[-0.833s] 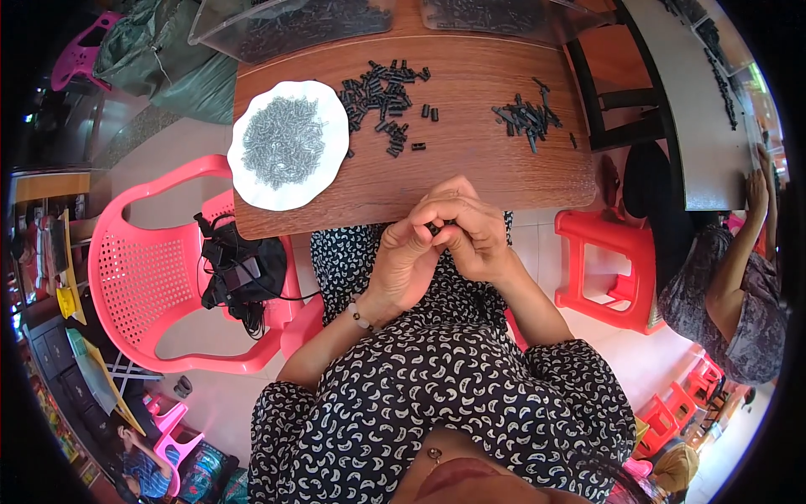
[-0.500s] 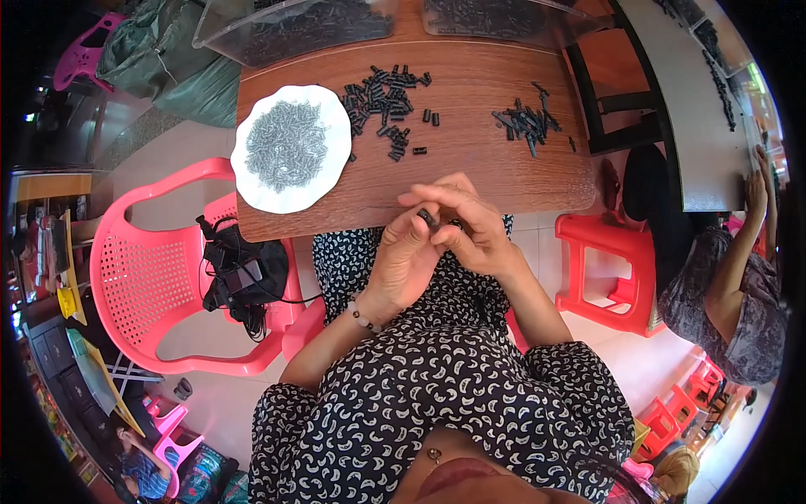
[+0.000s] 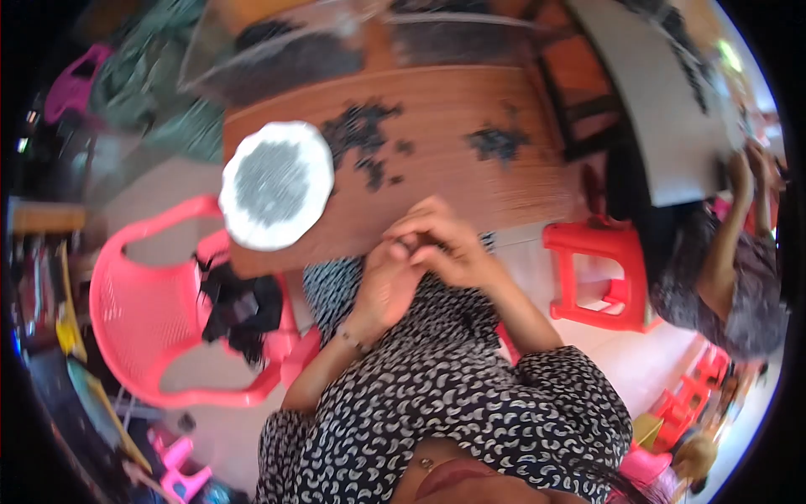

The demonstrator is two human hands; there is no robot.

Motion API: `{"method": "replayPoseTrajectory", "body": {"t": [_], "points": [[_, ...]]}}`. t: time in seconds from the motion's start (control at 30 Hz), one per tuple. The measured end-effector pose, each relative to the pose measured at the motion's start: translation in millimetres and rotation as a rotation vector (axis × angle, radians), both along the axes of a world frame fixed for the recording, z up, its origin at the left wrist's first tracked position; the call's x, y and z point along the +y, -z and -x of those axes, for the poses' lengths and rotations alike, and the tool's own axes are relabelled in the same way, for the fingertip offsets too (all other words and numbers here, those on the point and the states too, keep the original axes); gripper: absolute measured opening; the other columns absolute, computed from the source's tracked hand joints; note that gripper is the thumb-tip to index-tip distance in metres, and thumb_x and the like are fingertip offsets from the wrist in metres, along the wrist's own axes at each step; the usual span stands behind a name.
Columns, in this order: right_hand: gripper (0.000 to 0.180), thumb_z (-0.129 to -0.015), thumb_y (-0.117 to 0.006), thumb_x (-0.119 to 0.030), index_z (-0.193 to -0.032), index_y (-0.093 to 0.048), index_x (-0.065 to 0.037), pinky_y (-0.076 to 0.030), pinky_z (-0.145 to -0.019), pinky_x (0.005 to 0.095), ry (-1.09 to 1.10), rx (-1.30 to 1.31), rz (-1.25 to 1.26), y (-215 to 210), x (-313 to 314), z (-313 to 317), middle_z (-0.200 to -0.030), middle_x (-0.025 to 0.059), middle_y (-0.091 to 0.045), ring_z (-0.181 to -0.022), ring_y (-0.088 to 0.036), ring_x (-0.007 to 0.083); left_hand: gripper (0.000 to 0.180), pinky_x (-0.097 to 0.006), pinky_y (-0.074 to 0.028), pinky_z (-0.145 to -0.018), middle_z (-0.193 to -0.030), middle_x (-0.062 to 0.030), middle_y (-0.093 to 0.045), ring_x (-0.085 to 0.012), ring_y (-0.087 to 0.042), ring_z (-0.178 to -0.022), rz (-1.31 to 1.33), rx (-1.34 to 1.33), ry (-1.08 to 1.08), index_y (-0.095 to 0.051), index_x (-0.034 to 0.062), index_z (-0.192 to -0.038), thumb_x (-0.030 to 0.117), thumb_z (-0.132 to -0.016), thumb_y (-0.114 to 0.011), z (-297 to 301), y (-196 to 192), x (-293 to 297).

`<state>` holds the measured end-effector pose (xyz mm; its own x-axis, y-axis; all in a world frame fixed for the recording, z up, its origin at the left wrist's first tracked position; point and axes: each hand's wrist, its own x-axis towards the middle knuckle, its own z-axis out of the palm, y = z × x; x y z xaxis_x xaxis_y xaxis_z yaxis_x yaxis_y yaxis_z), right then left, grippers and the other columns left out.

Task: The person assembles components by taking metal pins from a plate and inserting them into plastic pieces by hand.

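Just off the table's near edge, my left hand (image 3: 388,286) and my right hand (image 3: 454,250) meet with their fingertips together. Both are closed and smeared by motion. A small dark part shows faintly between my left thumb and fingers; whatever my right fingers pinch is hidden. Beyond them on the brown wooden table (image 3: 437,97) lies a pile of small black cylindrical parts (image 3: 361,132). To its left, a white scalloped plate (image 3: 321,181) bears many tiny silvery, spring-like pieces (image 3: 271,183). Slim dark pieces (image 3: 499,143) form another heap on the right.
Clear plastic bins (image 3: 290,63) of dark parts stand along the far edge. A pink chair (image 3: 147,294) with a black bag (image 3: 243,307) is at left. At right are a red stool (image 3: 596,273), a grey-topped table (image 3: 651,109) and another person's arm (image 3: 718,252).
The view has shifted and blurred, so the table sits lower and further left. My fingers have drawn closer together, covering most of the black part that showed clearly before.
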<state>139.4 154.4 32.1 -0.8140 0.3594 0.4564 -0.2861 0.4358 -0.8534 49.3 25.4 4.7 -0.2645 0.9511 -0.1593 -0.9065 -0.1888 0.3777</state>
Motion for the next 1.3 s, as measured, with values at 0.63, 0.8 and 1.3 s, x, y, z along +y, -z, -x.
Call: {"method": "replayPoseTrajectory", "body": {"t": [0.63,0.8,1.3], "points": [[0.025,-0.080,-0.072,-0.022,-0.095,-0.062,-0.004,-0.045,-0.074,0.0340,-0.031,0.117,0.092,1.0,-5.1,-5.4,-0.084,0.0037,-0.061,-0.086,-0.052,0.0212,0.046,-0.042,-0.037,-0.108,-0.133,-0.0045,-0.046,-0.0226,-0.040,-0.130,0.022,-0.250,0.149,-0.046,0.0092,-0.120,0.025,-0.085,-0.071,5.1,0.3,-4.5],[0.023,-0.082,-0.071,-0.021,-0.093,-0.061,-0.003,-0.045,-0.073,0.0347,0.015,0.151,0.117,5.8,-11.0,-4.5,-0.084,0.0045,-0.061,-0.086,-0.052,0.0219,0.046,-0.040,-0.036,-0.109,-0.132,-0.0037,-0.047,-0.0203,-0.041,-0.129,0.035,-0.235,0.133,-0.048,0.0090,-0.119,0.023,-0.083,-0.073,6.2,7.8,-4.7],[0.042,-0.086,-0.069,-0.030,-0.114,-0.057,-0.002,-0.046,-0.082,0.0335,0.100,0.126,0.004,10.1,-12.3,1.1,-0.106,0.0079,-0.056,-0.099,-0.050,0.0218,0.039,-0.041,-0.036,-0.109,-0.131,-0.0055,-0.048,-0.0216,-0.043,-0.127,0.009,-0.257,0.097,-0.048,0.0118,-0.124,0.029,-0.092,-0.062,12.1,-8.2,-1.0]]}}
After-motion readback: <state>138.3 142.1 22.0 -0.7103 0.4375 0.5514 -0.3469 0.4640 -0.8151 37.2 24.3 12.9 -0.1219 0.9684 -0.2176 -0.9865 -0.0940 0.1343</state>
